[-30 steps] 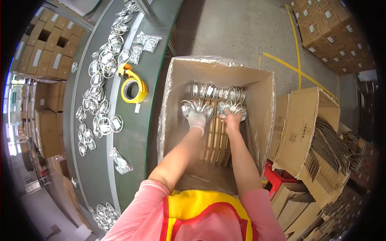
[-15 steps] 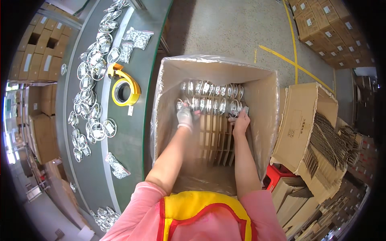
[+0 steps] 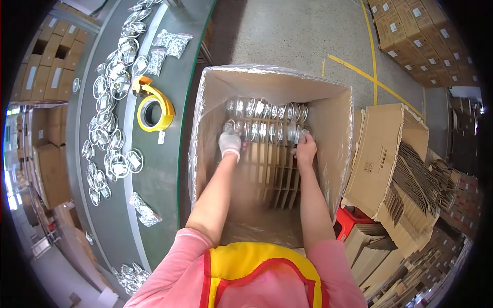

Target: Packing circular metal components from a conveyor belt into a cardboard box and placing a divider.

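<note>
Inside a large open carton (image 3: 272,74) lined with clear plastic, two rows of shiny, clear-wrapped coiled cables (image 3: 267,110) stand in the slots of a cardboard divider (image 3: 280,177). My left hand (image 3: 229,143), in a whitish glove, is closed at the left end of the nearer row, its fingers around a coiled cable (image 3: 229,125). At that row's right end my bare right hand (image 3: 306,150) pinches another clear-wrapped coil (image 3: 302,134). Fingers partly hide both coils. The nearer divider slots show no coils.
Left of the carton runs a green-topped bench (image 3: 159,190) with a long pile of coils (image 3: 105,123), a yellow tape dispenser (image 3: 167,110) and bags of small parts (image 3: 172,43). At right are an open box of cardboard dividers (image 3: 377,164), a red stool (image 3: 349,220) and stacked cartons (image 3: 411,36).
My right hand has brought its coil lower and slightly left, against the end of the nearer row. My left hand has shifted a little left. The whole view has slid slightly.
</note>
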`<state>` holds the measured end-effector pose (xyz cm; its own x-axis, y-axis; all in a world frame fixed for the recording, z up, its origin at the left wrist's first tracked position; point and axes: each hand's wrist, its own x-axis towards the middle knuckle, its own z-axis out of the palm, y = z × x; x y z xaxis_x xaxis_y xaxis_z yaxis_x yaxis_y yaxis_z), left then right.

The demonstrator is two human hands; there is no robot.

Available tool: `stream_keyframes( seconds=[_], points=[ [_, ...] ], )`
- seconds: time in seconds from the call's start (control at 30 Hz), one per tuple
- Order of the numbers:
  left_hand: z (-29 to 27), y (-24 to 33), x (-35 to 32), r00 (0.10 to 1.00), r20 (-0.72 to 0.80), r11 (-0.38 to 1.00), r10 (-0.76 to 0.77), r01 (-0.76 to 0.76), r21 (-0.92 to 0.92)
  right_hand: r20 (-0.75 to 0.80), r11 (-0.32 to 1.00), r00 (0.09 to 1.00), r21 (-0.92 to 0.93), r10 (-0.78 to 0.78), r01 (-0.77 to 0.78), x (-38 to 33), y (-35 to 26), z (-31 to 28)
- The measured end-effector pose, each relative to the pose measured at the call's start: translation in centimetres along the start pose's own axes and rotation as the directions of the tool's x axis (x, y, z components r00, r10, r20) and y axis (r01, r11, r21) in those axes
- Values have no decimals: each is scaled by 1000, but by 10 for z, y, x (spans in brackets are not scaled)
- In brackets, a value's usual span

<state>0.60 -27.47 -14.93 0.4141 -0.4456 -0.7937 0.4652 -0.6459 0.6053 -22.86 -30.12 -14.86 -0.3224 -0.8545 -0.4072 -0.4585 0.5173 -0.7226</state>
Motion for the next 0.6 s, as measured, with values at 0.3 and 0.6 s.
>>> stream_keyframes(
  seconds=[0.3,0.6],
  points=[
    [-1,9,-5,1000,7,847,-7,10,-532,98,882,991,455,91,-126,-16,-2,-3],
    [-29,-19,16,917,-88,876,390,-340,342,-64,857,984,-504,-163,109,-33,-41,7]
  ],
)
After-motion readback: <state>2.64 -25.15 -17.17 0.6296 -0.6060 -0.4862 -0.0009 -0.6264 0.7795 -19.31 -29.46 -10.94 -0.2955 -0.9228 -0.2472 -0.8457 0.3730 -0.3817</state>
